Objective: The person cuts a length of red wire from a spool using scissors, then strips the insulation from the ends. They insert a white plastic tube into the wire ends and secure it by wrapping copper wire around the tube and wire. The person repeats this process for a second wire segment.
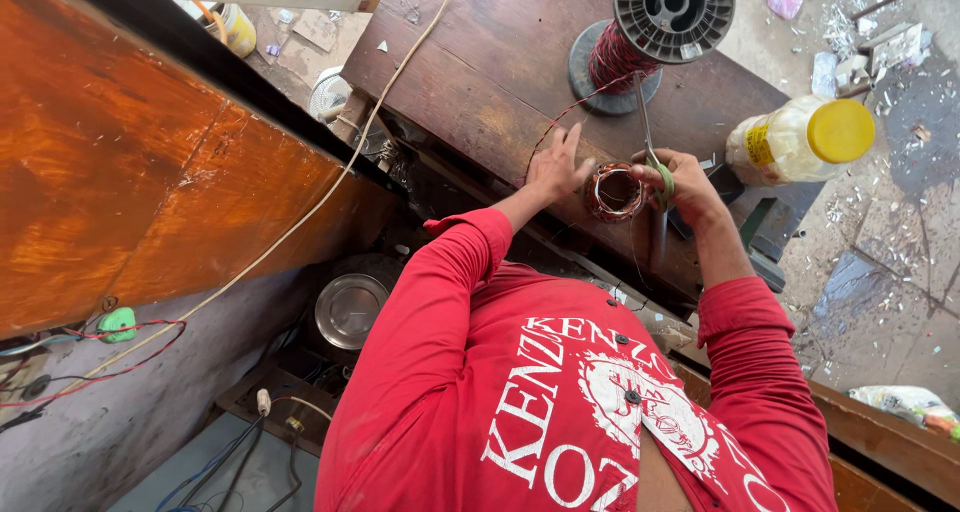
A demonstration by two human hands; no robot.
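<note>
the small round coil of reddish copper wire (613,192) lay on the dark wooden bench (480,82), apparently already wound. the right hand (680,184) was closed on scissors (652,142) (green-handled); the left hand (556,167) rested open beside it. trimming seemingly remained.

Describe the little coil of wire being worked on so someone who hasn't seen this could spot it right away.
Start at the dark wooden workbench, with its big black spool of reddish wire. Nearer the person, between the left hand and right hand, sits the copper coil. It is a small loose ring, unlike the tall spool or the yellow-capped plastic bottle.
</note>
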